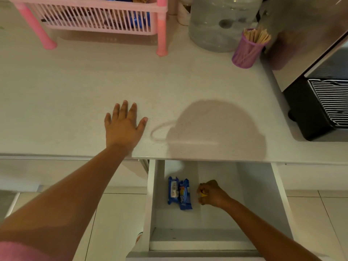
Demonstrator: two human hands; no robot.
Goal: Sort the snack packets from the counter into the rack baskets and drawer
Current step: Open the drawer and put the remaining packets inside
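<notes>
My left hand [123, 125] lies flat and open on the white counter [75, 95], holding nothing. Below the counter edge a white drawer [151, 204] is pulled out. Inside it my right hand [211, 193] is closed around a small yellow packet [203, 194], mostly hidden by the fingers. Two blue snack packets [179, 193] lie side by side on the drawer floor, just left of that hand. At the back left stands a pink rack [162, 25]; its basket [94, 17] holds several packets behind the slats.
A large clear water bottle [220, 23] and a purple mesh cup of wooden sticks [246, 49] stand at the back right. A steel machine with a black drip tray [323, 102] fills the right side. Tiled floor [116, 223] lies below.
</notes>
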